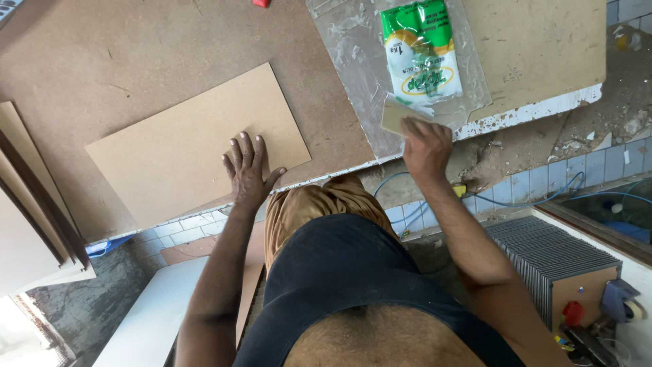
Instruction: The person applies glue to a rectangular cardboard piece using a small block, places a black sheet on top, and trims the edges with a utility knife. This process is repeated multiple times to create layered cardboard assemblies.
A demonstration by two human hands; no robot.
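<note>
My left hand (248, 170) lies flat with fingers spread on a light brown rectangular board (183, 143), near its front right corner. The board rests on a larger dark brown worktop (102, 61). My right hand (424, 146) grips a small tan scraper card (397, 114) at the table's front edge. The card touches a clear plastic sheet (353, 61) smeared with white glue. A green and white glue pouch (421, 51) lies on that sheet just beyond the card.
Stacked boards (30, 204) lean at the left. A white panel (156, 312) lies on the floor below. A machine with grey cooling fins (550, 258) and a red knob (572, 312) stands at the lower right. Blue cables (570, 194) run over tiled floor.
</note>
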